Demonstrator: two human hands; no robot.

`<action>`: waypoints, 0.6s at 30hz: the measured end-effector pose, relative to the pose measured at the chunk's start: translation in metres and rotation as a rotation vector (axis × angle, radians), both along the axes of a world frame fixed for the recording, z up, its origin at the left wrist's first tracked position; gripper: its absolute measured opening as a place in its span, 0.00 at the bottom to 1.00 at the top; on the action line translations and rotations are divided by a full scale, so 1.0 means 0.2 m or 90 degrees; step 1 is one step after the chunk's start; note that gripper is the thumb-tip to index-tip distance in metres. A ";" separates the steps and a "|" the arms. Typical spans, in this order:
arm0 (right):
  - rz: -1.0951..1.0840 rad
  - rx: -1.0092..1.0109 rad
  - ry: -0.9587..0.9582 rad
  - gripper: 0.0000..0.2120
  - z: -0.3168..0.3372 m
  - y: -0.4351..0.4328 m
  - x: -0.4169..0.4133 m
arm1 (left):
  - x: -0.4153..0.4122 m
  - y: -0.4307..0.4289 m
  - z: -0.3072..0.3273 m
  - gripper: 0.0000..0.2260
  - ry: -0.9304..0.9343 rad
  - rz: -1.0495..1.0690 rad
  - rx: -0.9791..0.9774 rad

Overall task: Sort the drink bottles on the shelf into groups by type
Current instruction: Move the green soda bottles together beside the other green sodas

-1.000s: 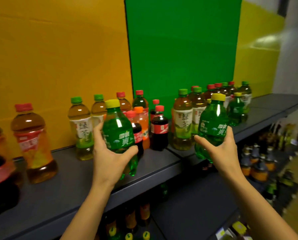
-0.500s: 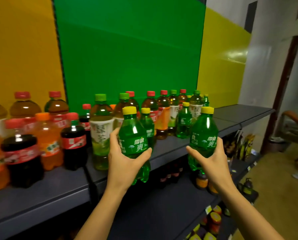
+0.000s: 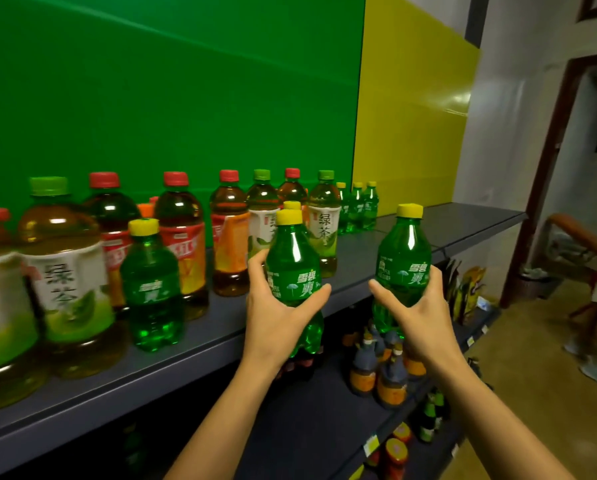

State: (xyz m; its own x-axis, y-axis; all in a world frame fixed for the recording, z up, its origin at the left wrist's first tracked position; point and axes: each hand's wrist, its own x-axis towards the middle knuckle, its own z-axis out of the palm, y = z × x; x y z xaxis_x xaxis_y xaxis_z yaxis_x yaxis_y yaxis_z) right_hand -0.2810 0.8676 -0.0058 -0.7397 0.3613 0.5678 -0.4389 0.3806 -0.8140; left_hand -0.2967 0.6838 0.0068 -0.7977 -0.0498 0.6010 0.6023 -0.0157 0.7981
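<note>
Now each hand grips one green plastic soda bottle with a yellow cap: left hand (image 3: 279, 311) holds one bottle (image 3: 292, 271), right hand (image 3: 415, 310) the other (image 3: 401, 268).

Green panel (image 3: 168, 81), yellow panel (image 3: 411, 116) (glossy).

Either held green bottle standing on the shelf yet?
No: left bottle in the left hand and right bottle in the right hand hang in front of the shelf, bases below its surface.

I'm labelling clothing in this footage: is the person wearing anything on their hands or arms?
No. The left hand and right hand are bare: no gloves, rings, watch or bracelet visible, and no sleeve reaches into view on either arm.
</note>
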 end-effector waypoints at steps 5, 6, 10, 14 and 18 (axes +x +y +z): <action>0.003 -0.009 0.011 0.30 0.03 0.28 -0.27 | -0.25 0.33 0.02 0.31 0.010 -0.013 0.003; 0.006 -0.012 0.011 0.29 0.05 0.33 -0.32 | -0.30 0.40 0.03 0.31 0.016 -0.012 -0.003; 0.024 0.002 0.007 0.26 0.10 0.49 -0.55 | -0.49 0.63 0.06 0.30 0.027 -0.009 -0.020; 0.075 0.005 0.004 0.28 0.12 0.61 -0.75 | -0.67 0.80 0.06 0.33 0.011 0.009 -0.052; 0.131 0.010 0.011 0.27 0.15 0.71 -0.95 | -0.85 0.93 0.07 0.33 0.009 0.061 -0.048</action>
